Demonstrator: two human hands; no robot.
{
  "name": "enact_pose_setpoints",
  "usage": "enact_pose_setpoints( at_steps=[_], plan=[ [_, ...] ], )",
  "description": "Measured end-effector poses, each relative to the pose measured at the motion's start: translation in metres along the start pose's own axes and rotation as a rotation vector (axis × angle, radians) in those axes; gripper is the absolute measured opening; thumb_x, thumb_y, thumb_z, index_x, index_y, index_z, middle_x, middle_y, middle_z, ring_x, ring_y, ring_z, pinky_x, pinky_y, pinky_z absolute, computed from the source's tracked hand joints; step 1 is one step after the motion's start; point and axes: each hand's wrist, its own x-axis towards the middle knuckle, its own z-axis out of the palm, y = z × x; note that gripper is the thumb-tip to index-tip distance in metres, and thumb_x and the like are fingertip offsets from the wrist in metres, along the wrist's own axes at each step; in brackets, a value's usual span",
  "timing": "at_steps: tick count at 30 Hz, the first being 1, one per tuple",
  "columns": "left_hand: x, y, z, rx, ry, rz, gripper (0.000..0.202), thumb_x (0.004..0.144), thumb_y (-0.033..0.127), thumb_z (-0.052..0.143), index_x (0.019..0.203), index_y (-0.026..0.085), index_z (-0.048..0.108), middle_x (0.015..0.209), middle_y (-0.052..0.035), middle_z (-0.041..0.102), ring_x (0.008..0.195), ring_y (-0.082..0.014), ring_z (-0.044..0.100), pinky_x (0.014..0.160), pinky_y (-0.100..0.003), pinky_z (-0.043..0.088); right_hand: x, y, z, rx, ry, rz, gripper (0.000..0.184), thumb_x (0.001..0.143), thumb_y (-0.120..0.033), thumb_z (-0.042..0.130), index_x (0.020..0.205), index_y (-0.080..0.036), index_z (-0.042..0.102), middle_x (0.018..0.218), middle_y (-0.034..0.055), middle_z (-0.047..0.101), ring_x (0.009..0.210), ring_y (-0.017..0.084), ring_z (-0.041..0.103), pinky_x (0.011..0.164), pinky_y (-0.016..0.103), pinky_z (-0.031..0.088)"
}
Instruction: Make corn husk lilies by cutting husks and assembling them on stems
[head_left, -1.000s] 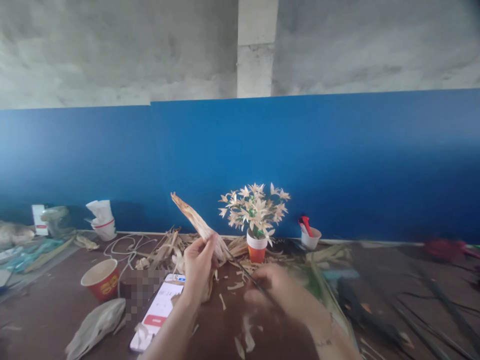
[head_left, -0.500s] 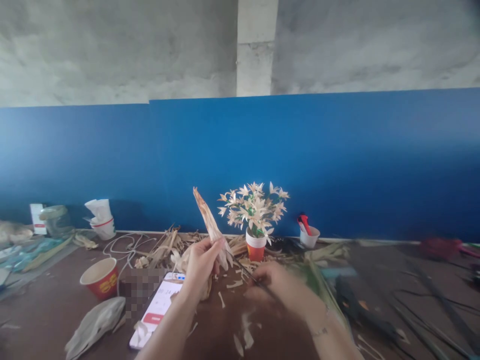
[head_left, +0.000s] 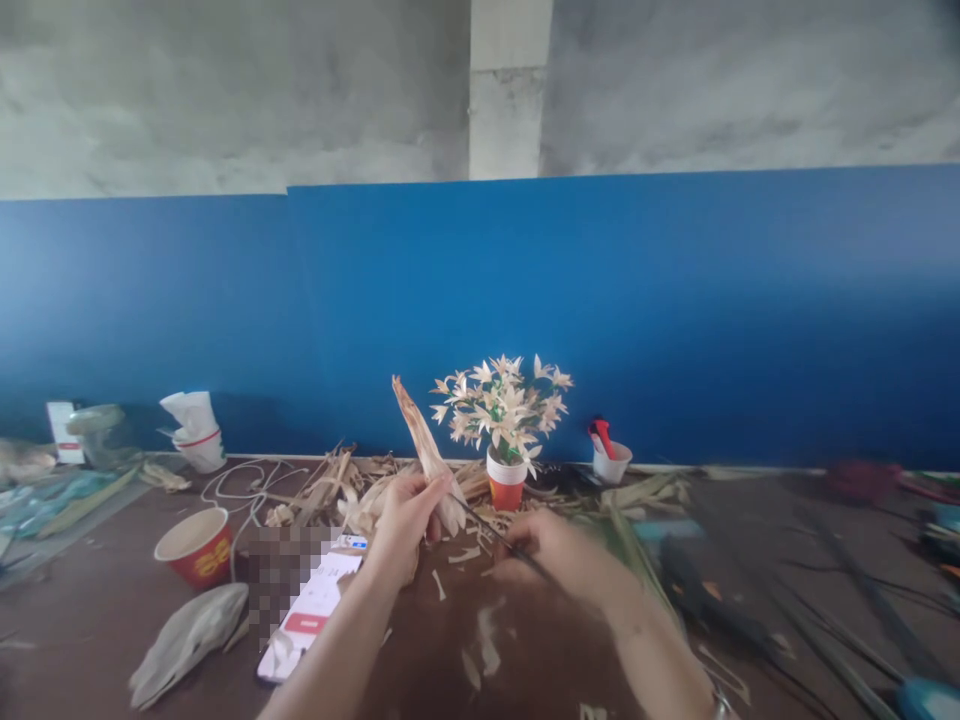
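Husk [head_left: 421, 438] is tilting steeper, left hand [head_left: 409, 512] pinching it, right hand [head_left: 551, 550] gripping a dark rod [head_left: 481, 520]; pressing hard could tear it.

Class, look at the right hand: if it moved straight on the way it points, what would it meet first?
Probably the lower end of the pale husk-like piece held in the left hand; the right hand points up and left towards it. Depth is unclear here.

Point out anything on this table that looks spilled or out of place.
Pale scraps lie strewn across the brown table, and some sit on the phone, partly covering its screen, where litter looks odd.
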Motion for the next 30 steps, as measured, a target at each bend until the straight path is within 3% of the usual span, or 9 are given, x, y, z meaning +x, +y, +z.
enact_pose_setpoints(
  at_steps=[7,17,24,30],
  plan=[
    [0.008,-0.018,-0.001,0.121,-0.090,-0.054,0.031,0.066,0.041,0.069,0.050,0.018,0.058,0.031,-0.0006,0.054,0.025,-0.0109,0.047,0.028,-0.017,0.030,0.003,0.008,-0.010,-0.097,0.001,0.074,0.027,0.060,-0.041,0.077,0.070,-0.017,0.072,0.058,0.0005,0.066,0.052,0.013,0.055,0.049,0.022,0.041],
    [0.008,-0.012,-0.001,0.027,-0.110,-0.118,0.024,0.067,0.038,0.068,0.059,0.015,0.063,0.041,-0.0017,0.061,0.032,-0.0098,0.051,0.031,-0.016,0.034,0.001,0.009,-0.011,-0.104,-0.031,0.023,0.025,0.066,-0.041,0.072,0.072,-0.018,0.071,0.058,-0.0002,0.065,0.054,0.014,0.056,0.055,0.024,0.044],
    [0.004,0.001,0.001,-0.365,0.115,-0.142,0.027,0.053,0.031,0.081,0.064,0.013,0.064,0.051,0.0005,0.065,0.044,-0.0088,0.058,0.042,-0.015,0.044,0.004,0.012,-0.008,-0.029,-0.026,-0.023,0.033,0.069,-0.048,0.070,0.079,-0.017,0.067,0.067,0.0005,0.064,0.061,0.014,0.058,0.058,0.023,0.045],
    [-0.002,0.003,0.009,-0.405,0.217,-0.085,0.030,0.052,0.032,0.082,0.064,0.013,0.062,0.048,0.0020,0.063,0.043,-0.0096,0.059,0.040,-0.015,0.045,0.015,0.022,0.001,0.090,-0.030,-0.077,0.033,0.073,-0.049,0.065,0.080,-0.017,0.065,0.063,0.0000,0.061,0.058,0.013,0.056,0.056,0.023,0.045]
  ],
)
